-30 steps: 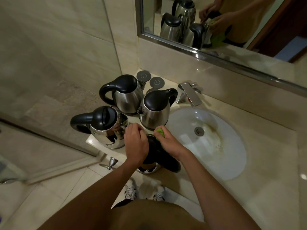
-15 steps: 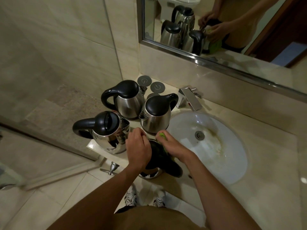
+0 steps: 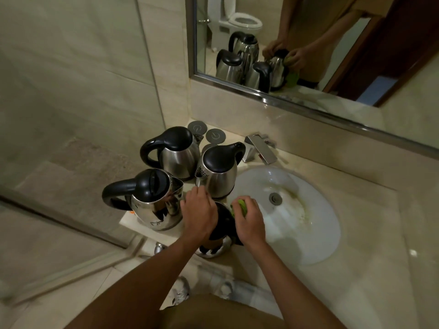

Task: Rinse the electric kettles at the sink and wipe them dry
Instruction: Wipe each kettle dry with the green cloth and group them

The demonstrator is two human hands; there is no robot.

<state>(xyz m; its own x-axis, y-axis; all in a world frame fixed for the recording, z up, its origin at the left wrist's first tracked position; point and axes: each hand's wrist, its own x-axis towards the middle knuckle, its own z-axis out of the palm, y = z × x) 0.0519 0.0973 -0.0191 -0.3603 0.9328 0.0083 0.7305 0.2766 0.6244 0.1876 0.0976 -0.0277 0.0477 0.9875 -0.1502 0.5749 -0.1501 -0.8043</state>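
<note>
Several steel kettles with black lids stand on the counter left of the white sink (image 3: 316,224). The nearest kettle (image 3: 217,243) sits at the counter's front edge, mostly hidden under my hands. My left hand (image 3: 198,214) grips its top from the left. My right hand (image 3: 249,218) holds a green cloth (image 3: 241,206) against the kettle's right side. Beside it to the left is a large kettle (image 3: 152,200); behind stand two more, one at the back left (image 3: 175,153) and one next to the basin (image 3: 219,172).
A chrome faucet (image 3: 260,148) rises behind the basin. Two grey round kettle bases (image 3: 205,131) lie at the back of the counter. A mirror (image 3: 308,48) hangs above, and a glass shower partition (image 3: 71,129) closes off the left side.
My right hand with the green cloth has shifted slightly along the kettle's right side. The camera has tilted up a little. My left hand keeps its grip.
</note>
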